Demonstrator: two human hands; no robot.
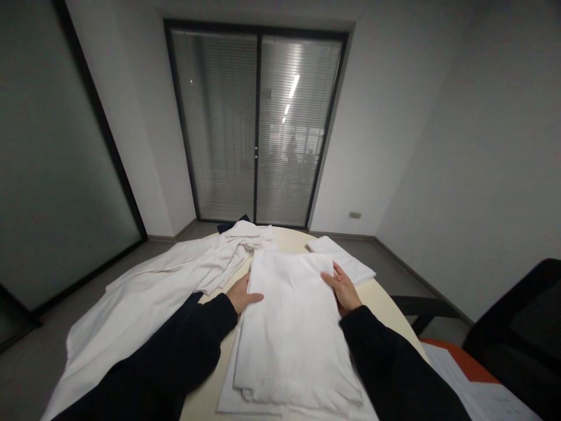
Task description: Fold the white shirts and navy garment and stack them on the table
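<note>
A folded white cloth garment (pixel 293 327) lies in front of me on the table, one layer over another white layer at its near end. My left hand (pixel 243 293) grips its left edge, thumb on top and fingers tucked beneath. On the opposite edge, near the far corner, my right hand (pixel 342 287) holds it the same way, thumb above and fingers partly hidden. To the left, a loose white garment (pixel 144 298) spreads out and hangs over the table's side. Another folded white cloth (pixel 346 260) rests beyond my right hand.
The round cream table (pixel 284 238) has a curved edge. Dark blue fabric (pixel 232 224) shows at its far left side. At the right stand a black chair (pixel 521 327) and an orange surface (pixel 460 359) bearing papers (pixel 482 397). Glass doors with blinds (pixel 258 128) are at the back.
</note>
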